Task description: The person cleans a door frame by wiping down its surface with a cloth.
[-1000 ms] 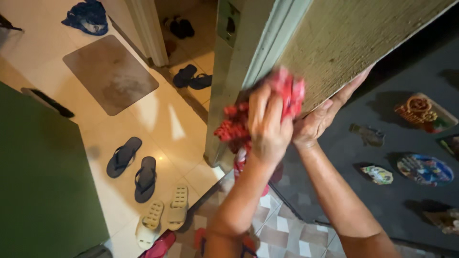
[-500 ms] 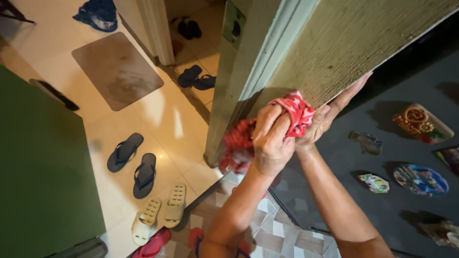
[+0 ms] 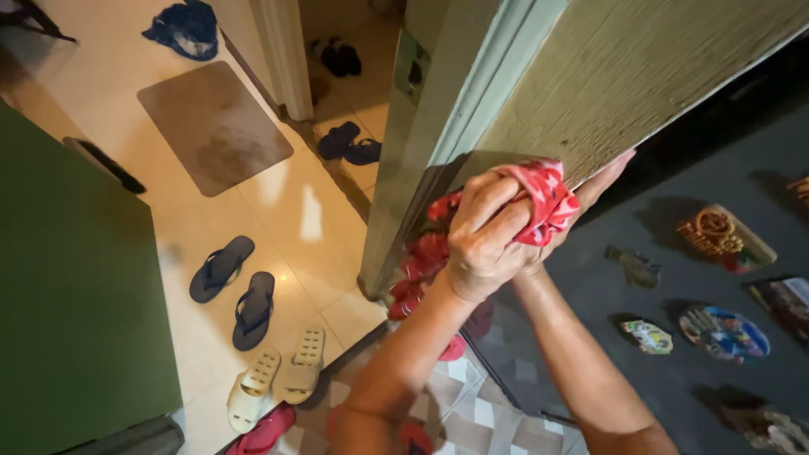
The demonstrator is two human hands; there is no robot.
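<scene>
While raised on an extended forearm, left hand (image 3: 484, 240) fisted around red patterned cloth (image 3: 539, 198), pressing it against rough door panel (image 3: 624, 76) near lower edge. Right hand (image 3: 590, 190) behind, fingers flat and extended along panel edge, largely hidden. Cloth tail hanging below fist.

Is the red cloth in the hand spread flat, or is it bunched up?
Bunched up. The left hand grips the red cloth in a crumpled wad against the top surface, and the rest hangs loose below the hand.
</scene>
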